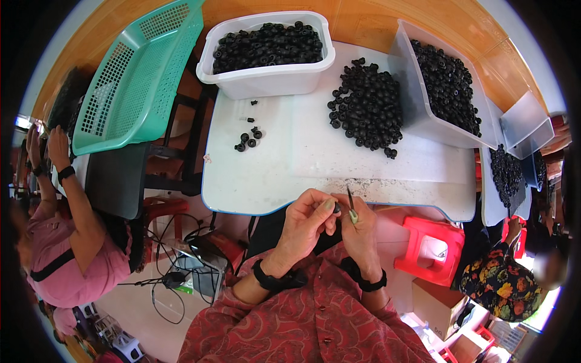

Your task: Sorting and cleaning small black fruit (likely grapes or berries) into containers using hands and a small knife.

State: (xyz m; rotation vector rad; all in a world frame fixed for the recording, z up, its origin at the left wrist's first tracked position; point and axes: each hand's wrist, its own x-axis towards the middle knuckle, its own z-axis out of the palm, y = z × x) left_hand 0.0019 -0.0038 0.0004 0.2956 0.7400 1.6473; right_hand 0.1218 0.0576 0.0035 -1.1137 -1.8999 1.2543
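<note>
Just off the front edge of the white table [254, 181], my two hands are close together. My left hand [304, 222] pinches a small round black part [336, 207] between thumb and fingers. In my right hand [362, 233] is a small knife [352, 212] with a thin dark pointed blade, pointing up and away, and pale green at the grip. The fingers partly hide both the part and the handle. Beyond them on the tabletop lies a heap of similar black parts [368, 106]. Farther left is a small group of loose ones [244, 142].
A white tub [266, 85] and a clear bin [417, 115], both filled with black parts, stand at the back. A green basket [115, 130] is at left. People work on both sides. A red stool [426, 251] and cables [175, 279] are on the floor.
</note>
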